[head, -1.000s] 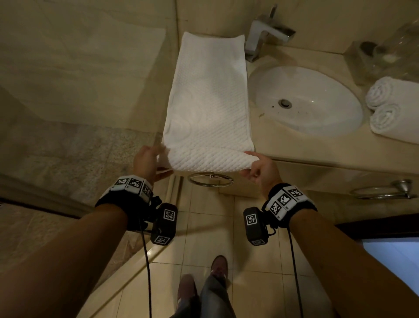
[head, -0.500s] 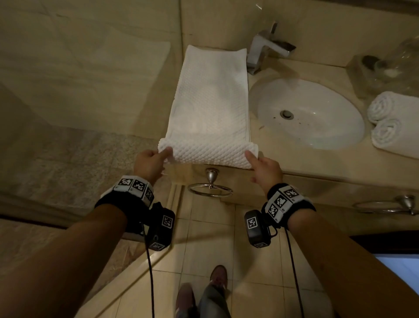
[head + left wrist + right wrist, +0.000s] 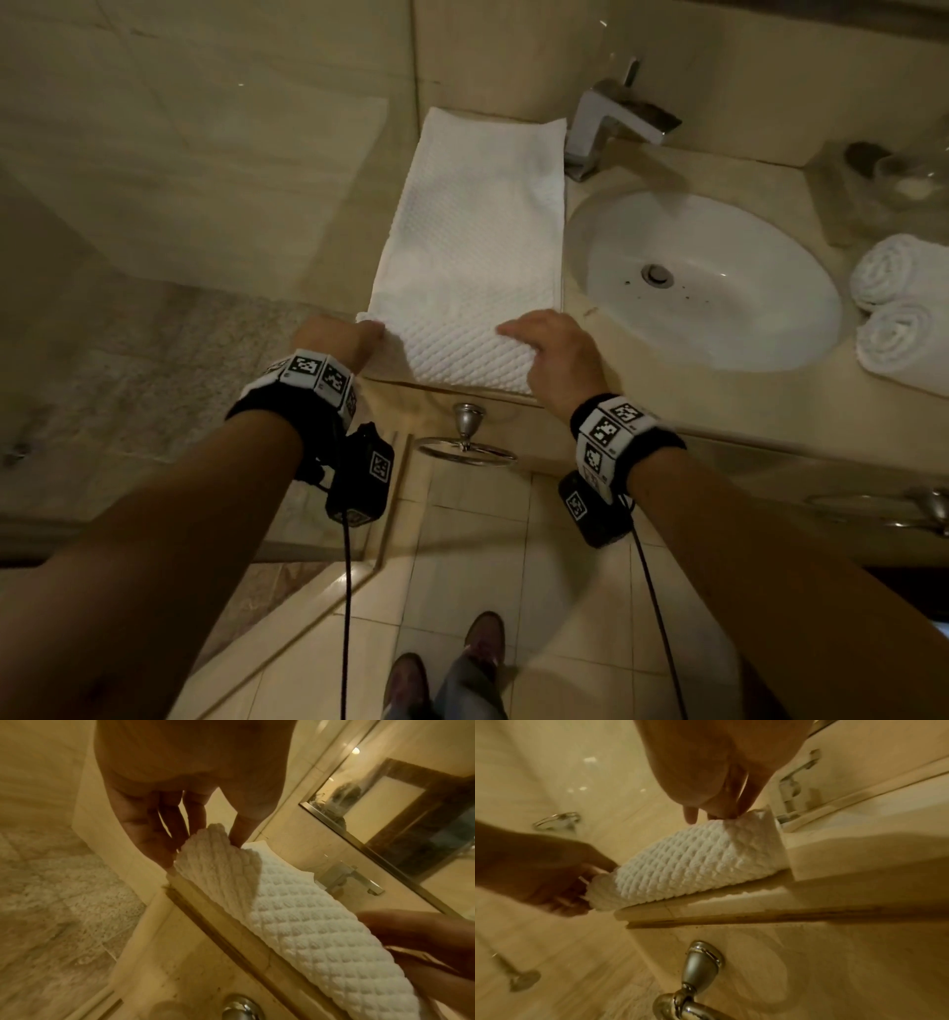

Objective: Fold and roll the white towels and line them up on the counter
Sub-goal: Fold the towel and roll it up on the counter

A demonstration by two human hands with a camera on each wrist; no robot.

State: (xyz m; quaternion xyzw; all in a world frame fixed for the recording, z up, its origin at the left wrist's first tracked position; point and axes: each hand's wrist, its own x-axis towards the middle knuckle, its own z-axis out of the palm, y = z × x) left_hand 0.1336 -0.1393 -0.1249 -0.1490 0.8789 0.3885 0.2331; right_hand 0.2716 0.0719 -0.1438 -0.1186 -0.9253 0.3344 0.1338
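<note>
A white waffle towel [image 3: 477, 231] lies as a long folded strip on the counter [image 3: 667, 406], left of the sink. Its near end is rolled up into a thick roll [image 3: 462, 354] at the counter's front edge. My left hand [image 3: 367, 334] pinches the roll's left end, thumb against fingers [image 3: 159, 841], as the left wrist view shows. My right hand [image 3: 518, 334] curls over the roll's right end, with its fingertips [image 3: 721, 811] nipping the cloth. Two finished rolled towels [image 3: 896, 303] lie side by side on the counter right of the sink.
An oval white sink [image 3: 744, 318] with a chrome faucet [image 3: 611, 128] sits right of the towel. A chrome towel ring [image 3: 464, 444] hangs under the counter edge. Glassware [image 3: 893, 174] stands at the back right. A wall bounds the counter on the left.
The roll has grown and travelled away from me along the strip. Both hands have come up from below the edge onto the roll's ends.
</note>
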